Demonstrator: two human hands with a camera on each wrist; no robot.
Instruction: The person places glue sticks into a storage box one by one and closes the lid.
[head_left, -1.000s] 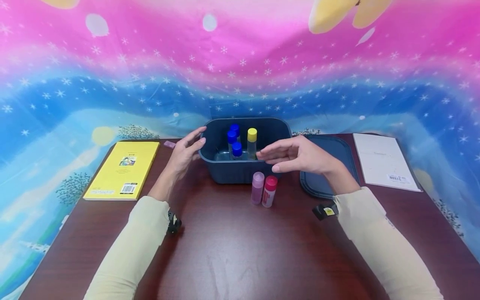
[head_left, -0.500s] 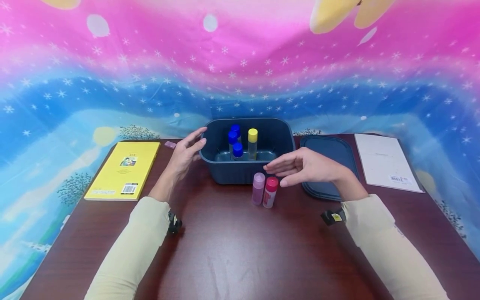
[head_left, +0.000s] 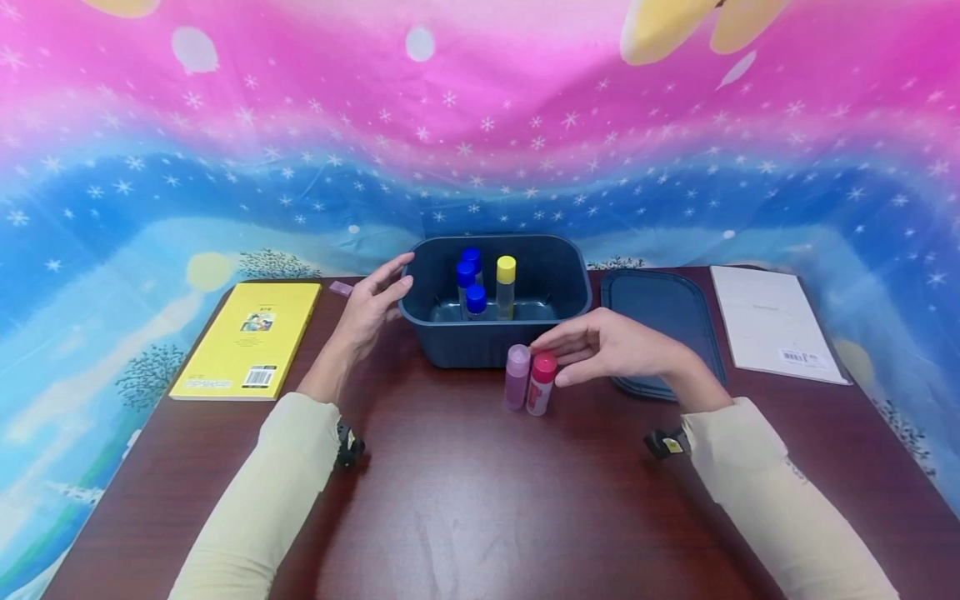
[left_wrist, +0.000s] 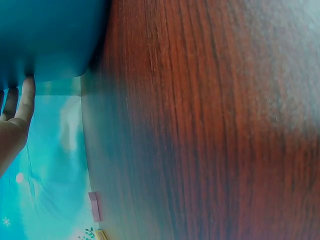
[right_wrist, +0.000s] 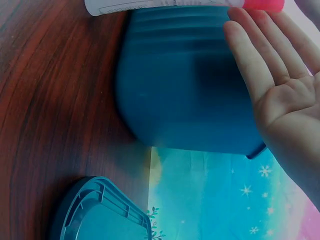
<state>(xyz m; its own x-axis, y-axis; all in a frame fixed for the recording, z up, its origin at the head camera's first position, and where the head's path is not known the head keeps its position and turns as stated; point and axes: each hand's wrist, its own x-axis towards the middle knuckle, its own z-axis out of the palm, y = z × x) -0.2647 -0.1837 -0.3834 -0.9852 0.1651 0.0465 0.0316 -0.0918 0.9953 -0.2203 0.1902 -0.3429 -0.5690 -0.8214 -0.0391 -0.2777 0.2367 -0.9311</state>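
Observation:
A dark blue plastic bin (head_left: pixel 472 343) stands at the back middle of the table. My left hand (head_left: pixel 366 307) rests against its left side, fingers fairly straight; the left wrist view shows fingertips (left_wrist: pixel 28 87) at the bin wall. Inside the bin, several blue-capped glue sticks (head_left: pixel 476 298) stand beside a yellow-capped one (head_left: pixel 506 287). A purple glue stick (head_left: pixel 516 379) and a red-capped glue stick (head_left: pixel 540 387) stand upright in front of the bin. My right hand (head_left: pixel 615 346) is at the red cap, thumb to its right; the right wrist view shows its fingers extended behind the cap.
The bin's blue lid (head_left: pixel 663 325) lies on the table to the right, partly behind my right hand. Beyond it is a white notebook (head_left: pixel 776 325). A yellow book (head_left: pixel 247 342) lies at the left, with a small pink block (head_left: pixel 340 288) near the back edge.
My right hand has moved from the bin's front rim, beside the yellow-capped glue stick, rightward and down to the red-capped one. The left hand stays at the bin's side.

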